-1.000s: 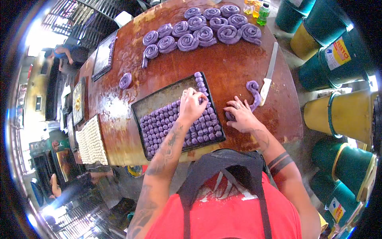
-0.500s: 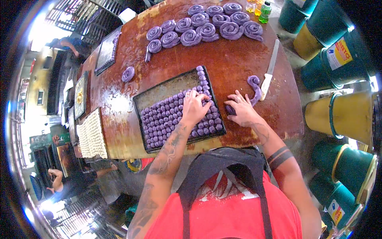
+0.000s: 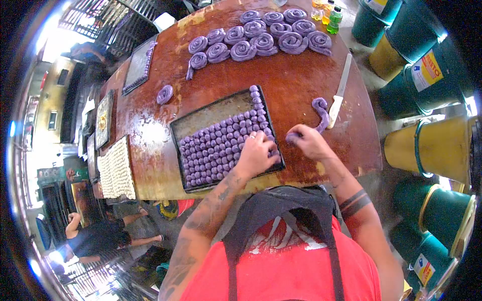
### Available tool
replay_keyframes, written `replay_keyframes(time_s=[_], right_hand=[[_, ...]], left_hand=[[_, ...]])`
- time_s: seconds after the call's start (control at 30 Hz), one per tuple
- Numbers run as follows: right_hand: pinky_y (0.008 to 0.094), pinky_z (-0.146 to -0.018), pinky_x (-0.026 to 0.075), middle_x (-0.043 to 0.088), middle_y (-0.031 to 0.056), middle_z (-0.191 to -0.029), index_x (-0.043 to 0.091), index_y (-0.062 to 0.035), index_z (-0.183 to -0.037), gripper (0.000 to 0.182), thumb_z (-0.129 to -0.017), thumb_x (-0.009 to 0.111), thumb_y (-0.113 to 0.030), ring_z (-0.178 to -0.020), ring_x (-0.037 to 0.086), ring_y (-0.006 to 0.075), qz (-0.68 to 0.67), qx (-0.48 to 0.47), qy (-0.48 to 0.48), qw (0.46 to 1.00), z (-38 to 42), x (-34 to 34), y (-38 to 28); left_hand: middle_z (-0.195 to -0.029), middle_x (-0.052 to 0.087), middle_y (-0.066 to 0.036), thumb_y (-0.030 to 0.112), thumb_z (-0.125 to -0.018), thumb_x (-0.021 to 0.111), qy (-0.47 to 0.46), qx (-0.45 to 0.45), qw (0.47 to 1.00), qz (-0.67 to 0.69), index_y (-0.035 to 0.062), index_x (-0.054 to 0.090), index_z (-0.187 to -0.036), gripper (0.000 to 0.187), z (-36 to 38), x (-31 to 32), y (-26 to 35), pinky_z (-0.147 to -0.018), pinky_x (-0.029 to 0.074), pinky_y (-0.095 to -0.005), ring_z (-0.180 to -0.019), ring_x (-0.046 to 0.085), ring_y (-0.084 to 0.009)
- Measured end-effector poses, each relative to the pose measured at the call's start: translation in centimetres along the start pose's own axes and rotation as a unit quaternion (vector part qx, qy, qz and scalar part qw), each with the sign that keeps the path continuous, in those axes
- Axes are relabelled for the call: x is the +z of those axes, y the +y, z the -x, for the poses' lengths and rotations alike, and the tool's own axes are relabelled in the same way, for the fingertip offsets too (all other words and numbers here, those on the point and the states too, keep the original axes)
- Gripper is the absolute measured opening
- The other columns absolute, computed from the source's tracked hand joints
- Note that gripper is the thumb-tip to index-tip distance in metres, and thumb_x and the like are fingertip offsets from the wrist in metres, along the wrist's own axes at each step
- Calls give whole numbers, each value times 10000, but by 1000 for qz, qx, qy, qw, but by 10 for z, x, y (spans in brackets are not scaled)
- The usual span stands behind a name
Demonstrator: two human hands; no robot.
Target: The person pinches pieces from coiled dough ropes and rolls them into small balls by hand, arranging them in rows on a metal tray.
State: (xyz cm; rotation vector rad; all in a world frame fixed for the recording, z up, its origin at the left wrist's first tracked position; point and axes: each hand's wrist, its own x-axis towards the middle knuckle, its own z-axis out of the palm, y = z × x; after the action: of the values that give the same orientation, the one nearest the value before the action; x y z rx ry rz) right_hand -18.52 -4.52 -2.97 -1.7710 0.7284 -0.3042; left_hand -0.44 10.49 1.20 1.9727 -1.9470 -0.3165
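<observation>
My left hand [image 3: 255, 154] is over the lower right part of a dark baking tray [image 3: 211, 112] filled with rows of small purple dough balls [image 3: 213, 150]. Its fingers are curled and slightly blurred, with purple dough showing at the fingertips. Just right of the tray, my right hand [image 3: 312, 143] is closed in a pinch on a piece of purple dough [image 3: 291, 137]. Above that hand, a curved rope of purple dough [image 3: 321, 111] lies on the table, beside a long knife [image 3: 338, 98] with a white handle.
Several coiled purple dough spirals [image 3: 242, 50] lie at the table's far side, one single spiral [image 3: 164, 94] nearer. Left are a tray of pale dough pieces [image 3: 116, 168] and other trays. Bottles [image 3: 334, 21] stand top right; buckets [image 3: 427, 145] line the right. A person [image 3: 98, 236] is lower left.
My left hand has moved down and right over the tray and curled. My right hand has gone from spread fingers on the dough to a pinch. The person at lower left has shifted.
</observation>
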Motion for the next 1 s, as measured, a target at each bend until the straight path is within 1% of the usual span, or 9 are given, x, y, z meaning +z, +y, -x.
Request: replay_keyframes(time_s=[0.13,0.23,0.33,0.47,0.57,0.67,0.8,0.87,1.0], right_hand=[[281,-453,414,546,4,-640,606,-113,-869,294,-964,551,-386,-507,490,122,-549,42,161,819,8,-56,-11],[262,-476,422,544,7,-640,587,-73,-903,239,-936,635,-304,-544,512,102,-476,-51,125,869,25,-93,-54],[283,-513,438,576,27,-662,593,-64,-885,232,-877,720,-257,-573,517,105,-67,-9,186,980,27,-73,-70],[341,-657,504,696,94,-803,644,-22,-835,170,-829,729,-169,-722,596,150,100,121,122,980,17,-23,-61],[278,-579,430,546,33,-679,622,-19,-871,73,-822,675,-32,-665,498,100,-49,-64,196,977,6,13,-11],[314,-726,488,643,118,-899,632,3,-1010,213,-800,613,37,-822,601,180,-38,-80,130,988,7,12,-10],[368,-819,514,659,162,-980,631,-4,-1037,268,-779,703,3,-928,659,277,47,-46,149,987,12,8,-59],[427,-870,506,659,200,-1033,638,-12,-1013,222,-794,666,-38,-1010,630,379,87,-55,138,985,8,7,-52],[426,-812,519,672,194,-949,647,-15,-949,201,-760,698,-60,-928,652,370,108,-117,111,981,-3,15,-39]], left_hand=[[-913,546,-103,288,-746,768,9,18,1000,5,127,702,-814,187,13,18,-3,-814,450,-434,-954,525,-313],[-898,549,-102,259,-773,757,35,-21,996,75,116,704,-832,164,4,9,-1,-821,454,-418,-939,532,-304],[-861,590,-101,196,-805,736,46,-62,977,199,76,706,-873,141,-19,0,3,-786,481,-386,-867,578,-276],[-857,616,-109,158,-838,715,95,-68,940,320,50,712,-970,171,-57,-14,30,-731,506,-354,-797,613,-246],[-934,637,-122,142,-843,715,109,10,943,315,53,715,-1031,208,-69,-24,45,-776,518,-354,-865,635,-269],[-986,668,-131,148,-826,731,107,68,954,271,50,714,-1035,232,-68,-20,40,-843,529,-366,-918,652,-319],[-992,701,-139,160,-833,733,47,-169,929,327,19,702,-1029,244,-55,-19,27,-848,529,-354,-925,679,-263],[-985,713,-133,183,-839,740,33,-202,893,402,11,697,-1024,256,-52,10,10,-831,533,-339,-911,680,-213],[-945,724,-103,223,-833,755,-56,-273,859,430,13,698,-998,273,-58,-9,7,-804,528,-311,-867,671,-161]])
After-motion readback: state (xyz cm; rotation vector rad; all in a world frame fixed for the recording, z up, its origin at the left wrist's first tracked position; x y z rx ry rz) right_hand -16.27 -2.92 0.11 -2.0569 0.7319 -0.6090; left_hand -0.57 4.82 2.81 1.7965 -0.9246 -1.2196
